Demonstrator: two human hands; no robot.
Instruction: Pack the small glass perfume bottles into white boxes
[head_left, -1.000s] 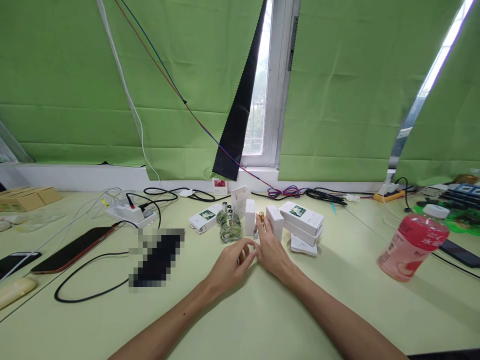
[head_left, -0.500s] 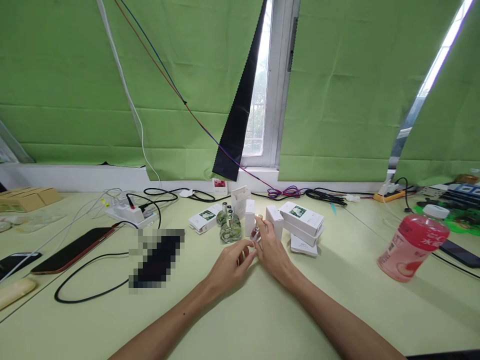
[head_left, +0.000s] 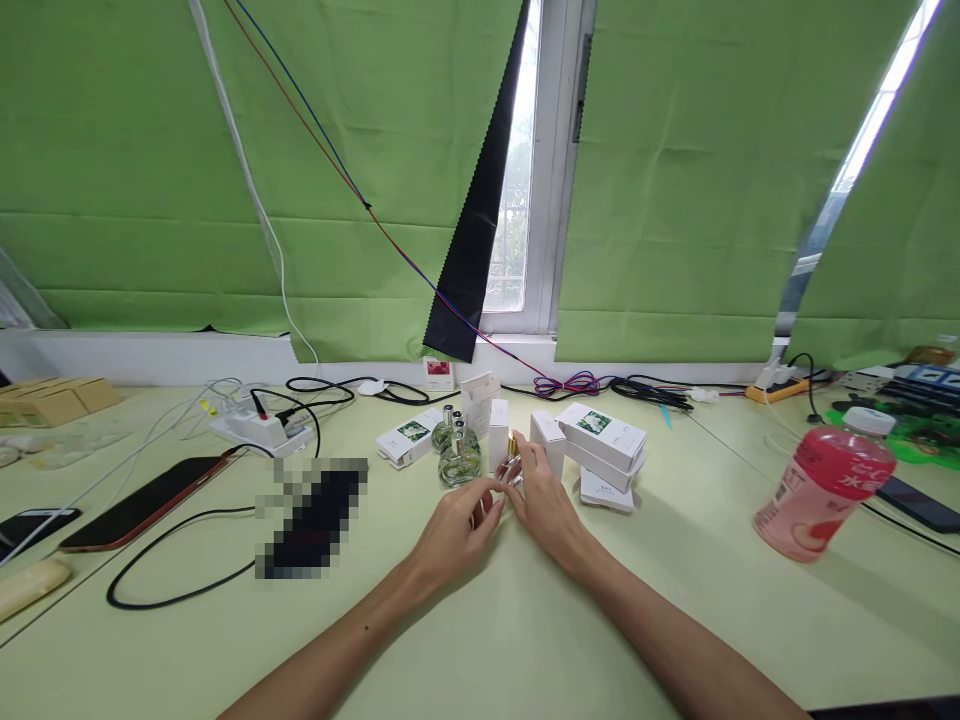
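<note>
A small perfume bottle (head_left: 509, 467) with pinkish liquid and a gold-coloured top stands in front of two upright white boxes, partly hidden by my fingers. My right hand (head_left: 550, 508) is closed around its right side, fingers along the glass and thumb low at the front. My left hand (head_left: 456, 522) reaches its fingertips to the bottle's lower front edge, by the right thumb; its own thumb stands apart from the bent fingers. Just left are several clear perfume bottles (head_left: 459, 462) with greenish glass and silver tops. One white box (head_left: 498, 432) stands behind, another white box (head_left: 548, 440) beside my right fingers.
Stacked white cartons (head_left: 604, 442) lie to the right, and a flat white carton (head_left: 409, 437) to the left. A pink drink bottle (head_left: 825, 490) stands further right. On the left are a phone (head_left: 146, 502), a power strip (head_left: 259, 430) and looping cables.
My right fingers have shifted slightly, and more of the pinkish bottle and its gold top shows. My left hand stays almost in place. The view has moved a little.
</note>
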